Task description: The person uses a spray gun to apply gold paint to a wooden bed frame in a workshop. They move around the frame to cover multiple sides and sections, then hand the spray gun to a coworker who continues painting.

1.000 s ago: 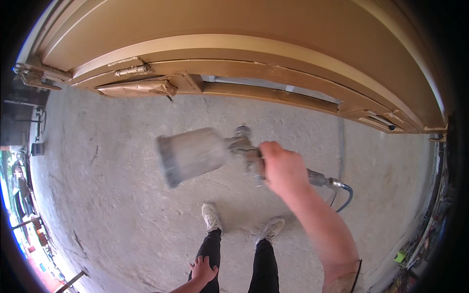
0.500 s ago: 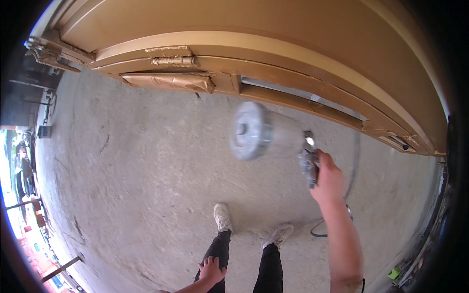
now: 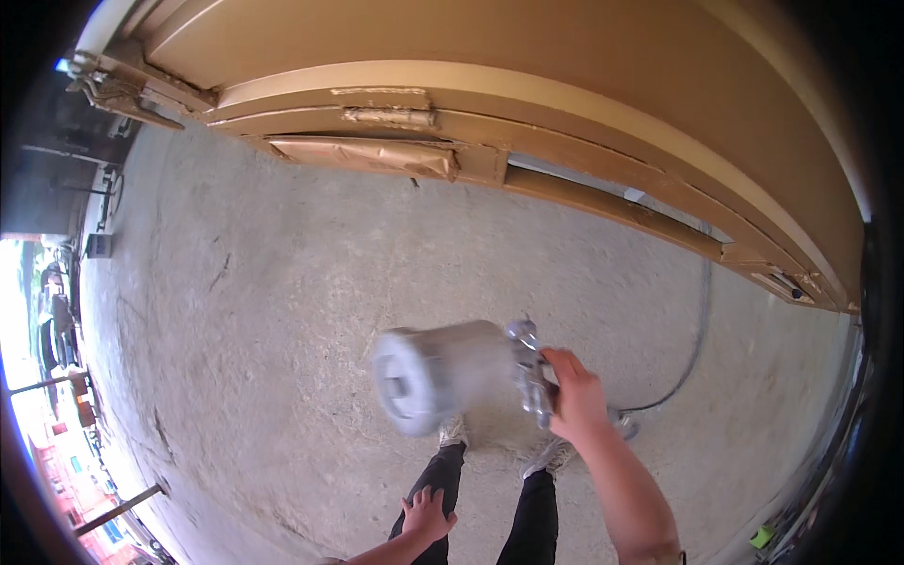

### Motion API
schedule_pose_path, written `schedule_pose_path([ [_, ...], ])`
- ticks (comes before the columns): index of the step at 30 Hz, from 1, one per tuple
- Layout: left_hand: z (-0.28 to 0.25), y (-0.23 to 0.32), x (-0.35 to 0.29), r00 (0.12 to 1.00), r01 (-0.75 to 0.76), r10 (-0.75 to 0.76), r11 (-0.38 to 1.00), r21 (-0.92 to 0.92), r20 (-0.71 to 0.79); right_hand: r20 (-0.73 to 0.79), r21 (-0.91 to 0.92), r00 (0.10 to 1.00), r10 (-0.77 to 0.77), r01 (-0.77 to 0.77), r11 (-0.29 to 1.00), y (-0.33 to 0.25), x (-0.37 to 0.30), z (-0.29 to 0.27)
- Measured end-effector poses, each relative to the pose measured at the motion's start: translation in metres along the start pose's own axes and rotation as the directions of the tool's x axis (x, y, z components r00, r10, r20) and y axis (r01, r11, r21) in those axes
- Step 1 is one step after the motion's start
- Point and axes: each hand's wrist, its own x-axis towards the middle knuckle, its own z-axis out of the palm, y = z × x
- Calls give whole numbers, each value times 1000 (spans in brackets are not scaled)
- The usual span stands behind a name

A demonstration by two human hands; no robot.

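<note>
In my right hand (image 3: 578, 400) is a paint spray gun (image 3: 530, 372), its metal body gripped by closed fingers. The gun lies tilted on its side, so its large pale cup (image 3: 405, 381) points left, smeared by motion. A dark hose (image 3: 702, 330) curves over the floor behind the hand. My left hand (image 3: 428, 514) rests on my left thigh with its fingers spread, holding nothing. Ahead stands a large gold-brown painted metal panel (image 3: 527, 56), with a hinge-like fitting (image 3: 388, 117) and a crumpled brown covering (image 3: 363, 155) along its lower edge. The gun is apart from the panel.
Beneath me is a rough concrete floor (image 3: 282, 282). Dark metal frames and a small grey box (image 3: 99, 246) stand at the left. At the lower right lies a bright green object (image 3: 762, 537) near the wall. A long slot (image 3: 612, 193) opens in the panel's lower frame.
My right hand has brought the spray gun down and left, away from the panel and toward my feet. The view has shifted slightly. My left hand stays on the thigh.
</note>
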Motion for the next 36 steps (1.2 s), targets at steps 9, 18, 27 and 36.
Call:
schedule_pose_path([
  [9, -10, 28, -11, 733, -678, 675, 714, -172, -87, -3, 918, 752, 659, -260, 301, 19, -149, 74],
  [18, 91, 35, 17, 790, -603, 586, 693, -394, -179, 143, 971, 820, 554, -9, -237, 80, -260, 110],
  [27, 195, 15, 20, 728, -488, 636, 742, -460, 256, 422, 904, 406, 811, -114, -413, 130, -332, 173],
  [36, 161, 34, -14, 813, -452, 563, 771, -449, 147, 374, 927, 349, 859, -154, -341, 47, -276, 87],
])
